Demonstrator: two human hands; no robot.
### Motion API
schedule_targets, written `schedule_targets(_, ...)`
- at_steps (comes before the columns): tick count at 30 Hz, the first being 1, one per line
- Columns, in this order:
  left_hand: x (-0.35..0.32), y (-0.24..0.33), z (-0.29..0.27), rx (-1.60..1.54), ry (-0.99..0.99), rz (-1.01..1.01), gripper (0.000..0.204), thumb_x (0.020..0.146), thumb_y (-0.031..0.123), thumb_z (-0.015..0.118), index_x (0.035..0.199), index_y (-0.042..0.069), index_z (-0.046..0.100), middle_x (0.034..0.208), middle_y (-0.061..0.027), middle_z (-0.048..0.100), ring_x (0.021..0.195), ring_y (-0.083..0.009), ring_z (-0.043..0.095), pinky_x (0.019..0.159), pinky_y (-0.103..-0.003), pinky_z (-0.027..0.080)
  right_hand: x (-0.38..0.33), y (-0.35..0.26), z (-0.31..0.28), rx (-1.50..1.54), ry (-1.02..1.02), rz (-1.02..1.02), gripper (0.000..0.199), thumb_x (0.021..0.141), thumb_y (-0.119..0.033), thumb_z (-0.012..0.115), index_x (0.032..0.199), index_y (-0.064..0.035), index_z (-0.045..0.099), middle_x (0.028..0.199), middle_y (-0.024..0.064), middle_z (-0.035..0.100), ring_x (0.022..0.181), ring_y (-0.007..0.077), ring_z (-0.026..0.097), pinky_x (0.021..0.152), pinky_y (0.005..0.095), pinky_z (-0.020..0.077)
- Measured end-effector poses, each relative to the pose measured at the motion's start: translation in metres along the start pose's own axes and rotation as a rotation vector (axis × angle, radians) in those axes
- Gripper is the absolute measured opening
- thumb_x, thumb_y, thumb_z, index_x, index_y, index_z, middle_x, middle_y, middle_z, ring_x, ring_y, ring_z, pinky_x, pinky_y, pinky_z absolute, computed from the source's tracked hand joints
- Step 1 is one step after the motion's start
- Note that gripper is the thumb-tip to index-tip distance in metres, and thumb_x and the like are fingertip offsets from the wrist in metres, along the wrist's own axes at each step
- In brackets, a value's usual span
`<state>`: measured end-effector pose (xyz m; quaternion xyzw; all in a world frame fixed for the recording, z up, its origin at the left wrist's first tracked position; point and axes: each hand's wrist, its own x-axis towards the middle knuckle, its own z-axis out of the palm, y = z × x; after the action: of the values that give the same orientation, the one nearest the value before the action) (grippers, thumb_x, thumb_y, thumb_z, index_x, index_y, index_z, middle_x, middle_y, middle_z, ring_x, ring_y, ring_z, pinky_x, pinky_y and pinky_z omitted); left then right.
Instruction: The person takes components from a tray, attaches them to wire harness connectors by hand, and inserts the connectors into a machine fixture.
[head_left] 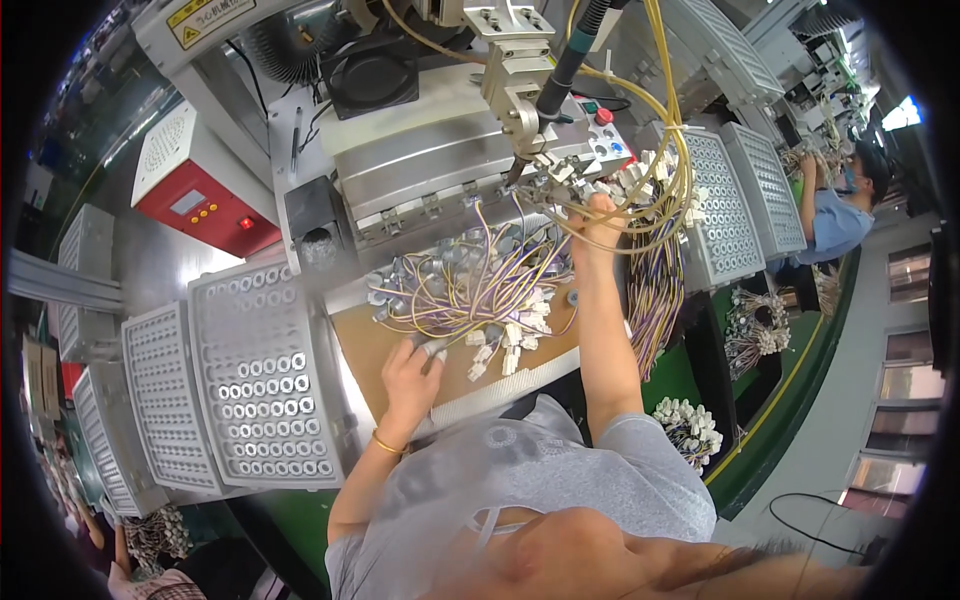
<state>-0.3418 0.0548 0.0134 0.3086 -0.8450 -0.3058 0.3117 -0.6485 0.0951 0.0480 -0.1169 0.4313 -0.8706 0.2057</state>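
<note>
My left hand rests at the lower left of a brown board. Its fingers are a little apart, with pale coverings on some tips, and it touches the edge of a pile of purple and yellow wires. The wires have white plug connectors and small round metal parts. My right arm reaches forward to the machine's right end. There my right hand is closed beside the small metal fixtures; what its fingers hold is hidden. Above the fixture rail hangs a dark soldering-type tool head.
Trays of metal rings stand at left, near a red and white control box and a dark block. Yellow tubes loop down beside my right hand. A wire bundle and grey trays lie right. A co-worker sits farther right.
</note>
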Motion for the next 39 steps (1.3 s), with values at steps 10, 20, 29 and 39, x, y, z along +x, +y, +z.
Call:
schedule_targets(10,0.015,0.003,-0.060,-0.801,-0.386,-0.701,0.023,0.080,0.006,0.059,0.102,0.001,0.059,0.077,-0.0001,0.060,0.064,-0.0044,0.053,0.054,-0.018,0.043,0.009,0.001,-0.002,-0.138,0.015,0.023,0.020,0.082,-0.011,0.050,0.065,-0.0106,0.039,0.052,-0.0012,0.039,0.038,0.0130,0.044,0.036,0.0238,0.0401)
schedule_targets(20,0.001,-0.018,-0.095,-0.479,0.015,-0.481,0.020,0.072,-0.001,0.063,0.092,0.000,0.063,0.069,-0.0021,0.057,0.057,-0.0047,0.049,0.048,-0.019,0.038,0.011,-0.029,0.005,-0.564,-0.126,0.131,0.019,0.082,-0.012,0.053,0.066,-0.0028,0.050,0.057,0.0019,0.048,0.045,0.0095,0.047,0.039,0.0216,0.0361)
schedule_targets(29,0.004,0.006,-0.100,0.018,0.135,-0.048,0.027,0.065,-0.003,0.061,0.090,0.004,0.064,0.064,-0.0089,0.055,0.054,-0.0201,0.052,0.048,-0.026,0.039,-0.133,-0.001,0.042,-0.986,-0.814,-0.392,0.016,0.070,-0.010,0.060,0.079,0.0026,0.058,0.061,0.0044,0.054,0.058,0.0098,0.054,0.051,0.0231,0.0418)
schedule_targets(39,-0.019,-0.081,-0.131,0.278,0.438,-0.254,0.021,0.068,0.011,0.061,0.087,0.003,0.062,0.074,-0.0124,0.057,0.068,-0.0290,0.053,0.061,-0.036,0.042,-0.159,0.039,0.102,-0.767,-1.123,0.200,0.010,0.076,0.002,0.055,0.085,0.0028,0.058,0.069,0.0012,0.055,0.061,0.0050,0.050,0.053,0.0198,0.0410)
